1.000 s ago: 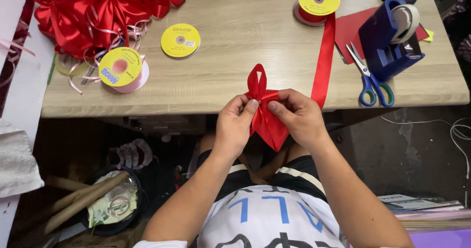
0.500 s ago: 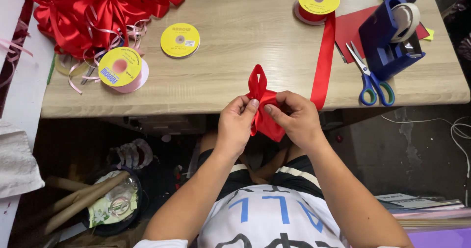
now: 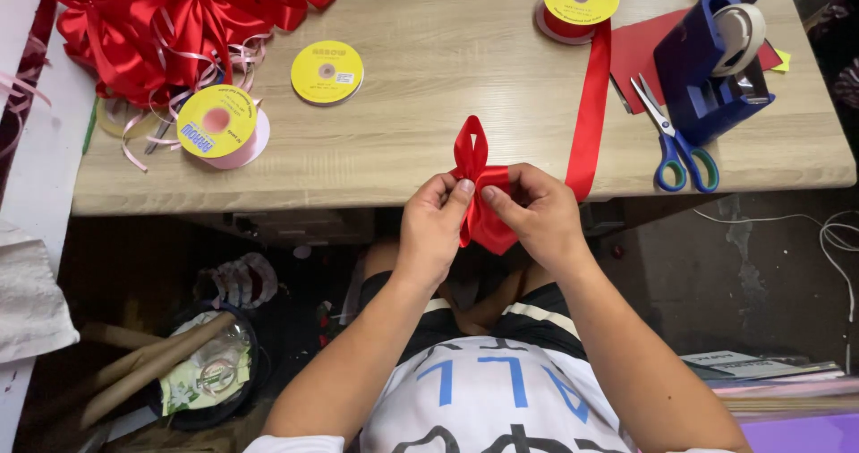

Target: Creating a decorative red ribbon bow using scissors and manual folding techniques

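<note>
Just off the wooden table's [image 3: 429, 86] near edge, the left hand [image 3: 434, 229] and right hand [image 3: 537, 216] both pinch the folded red ribbon loop [image 3: 472, 153], holding its folds gathered, its tail running toward one o'clock to the red spool [image 3: 577, 1].

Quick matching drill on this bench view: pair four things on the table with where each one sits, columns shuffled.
Things:
1. scissors
2. tape dispenser
3. pile of red bows
4. folded red ribbon

Places:
A. far left of the table
B. pinched between both hands at the table's near edge
C. far right, behind the scissors
D. flat on the table, blue handles toward the person

Pairs: 1-D, 2-C, 3-A, 4-B
</note>
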